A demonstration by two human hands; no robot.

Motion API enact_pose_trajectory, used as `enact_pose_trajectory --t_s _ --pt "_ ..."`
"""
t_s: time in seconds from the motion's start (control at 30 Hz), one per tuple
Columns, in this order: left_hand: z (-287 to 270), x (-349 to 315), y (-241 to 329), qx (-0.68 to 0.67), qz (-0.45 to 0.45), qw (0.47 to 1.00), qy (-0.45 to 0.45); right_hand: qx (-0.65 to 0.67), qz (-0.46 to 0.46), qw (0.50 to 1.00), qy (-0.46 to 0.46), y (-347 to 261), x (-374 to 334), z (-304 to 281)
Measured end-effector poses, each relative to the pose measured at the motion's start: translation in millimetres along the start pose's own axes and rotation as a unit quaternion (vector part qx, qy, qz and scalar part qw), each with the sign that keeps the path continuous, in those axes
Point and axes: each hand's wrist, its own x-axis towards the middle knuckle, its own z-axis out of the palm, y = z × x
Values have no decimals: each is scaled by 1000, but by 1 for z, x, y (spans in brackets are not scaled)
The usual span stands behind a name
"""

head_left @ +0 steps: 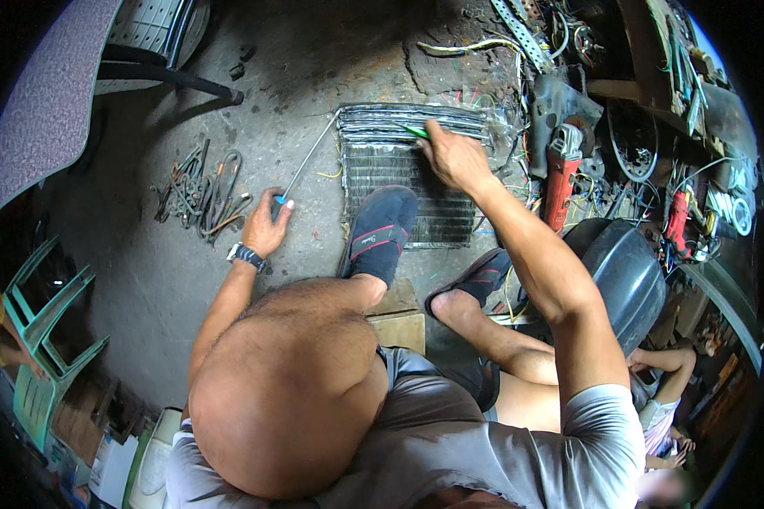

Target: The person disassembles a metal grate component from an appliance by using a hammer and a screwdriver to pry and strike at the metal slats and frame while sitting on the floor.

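Observation:
A flat, dark panel of thin fins in rows (pixel 441 208), like a radiator core, lies on the floor ahead of me. My left shoe (pixel 380 233) rests on its lower left part. My left hand (pixel 266 225), wearing a watch, is closed round the blue handle of a long screwdriver (pixel 310 159). The shaft slants up to the panel's far left corner. Over the panel's upper right, my right hand (pixel 457 161) grips a slim green tool (pixel 415 131), its thin tip pointing left above the bunched fins. Its exact kind is too small to tell.
Bent dark metal pieces (pixel 204 191) lie left of my left hand. A red angle grinder (pixel 560 178), wires and scrap crowd the right side. Nearby are a black rounded cover (pixel 624 276), green plastic chair (pixel 47 339), black chair leg (pixel 174 76) and another person (pixel 662 394).

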Motion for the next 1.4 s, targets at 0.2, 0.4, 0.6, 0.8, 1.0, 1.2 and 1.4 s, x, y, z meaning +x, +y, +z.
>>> enact_pose_trajectory --t_s 0.2,0.4,0.6,0.8,1.0,1.2,1.4 --pt "-64 23 -11 131 89 979 -127 172 246 952 62 32 -115 -1" --pt "-87 71 7 170 128 954 -213 84 303 924 218 112 -208 70" --pt "-101 87 -3 221 174 931 -231 125 404 895 143 125 -176 66" --pt "-108 91 3 294 149 918 -219 -100 255 940 206 69 -160 63" --pt "-106 102 0 292 171 917 -211 14 325 927 188 72 -152 88" --pt "-111 117 7 327 179 901 -223 48 287 945 148 70 -146 81" --pt "-113 122 -7 350 220 889 -195 240 234 938 85 -27 -110 33"
